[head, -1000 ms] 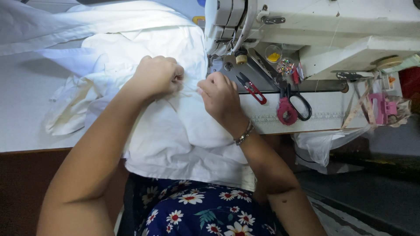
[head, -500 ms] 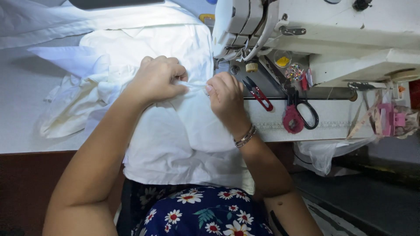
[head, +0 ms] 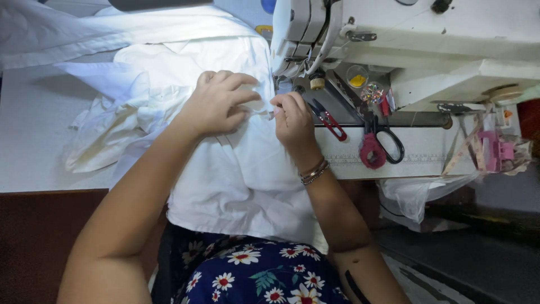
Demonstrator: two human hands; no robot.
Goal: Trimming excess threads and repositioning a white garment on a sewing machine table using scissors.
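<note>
White worktop [head: 34, 146] fills the left half of the frame, w/ a dark edge below it; a white sewing machine [head: 427, 45] takes up the upper right. A lamp glare is thrown on the upper centre, so the stitching area is lit.

White fabric [head: 247, 174] is spread from the upper left across the centre and hangs down off the table edge toward the lap, where a navy floral garment [head: 253, 276] is seen at bottom centre. More of the cloth is bunched at centre left, apparently pushed aside so that only the worked edge is kept flat.

Left hand [head: 216, 104] is curled over the fabric at centre, fingers bent, a small fold pinched betw. thumb and fingertips. Right hand [head: 292, 118] is set just beside it, fingers closed on the same fold, bangles [head: 314, 171] on the wrist. Both hands are nearly touching, clamped on the cloth just below the machine head, near the needle area, so the edge appears to be held taut and aligned.

Red-handled thread snips [head: 329, 121] and pink-handled scissors [head: 379, 143] are laid on the machine bed at centre right, within easy reach of the right hand. A measuring scale is printed along the bed front. Pink clips [head: 498, 152] and a tape hang at far right. A plastic bag [head: 410, 200] is hung below the bed, prob. for scraps.
</note>
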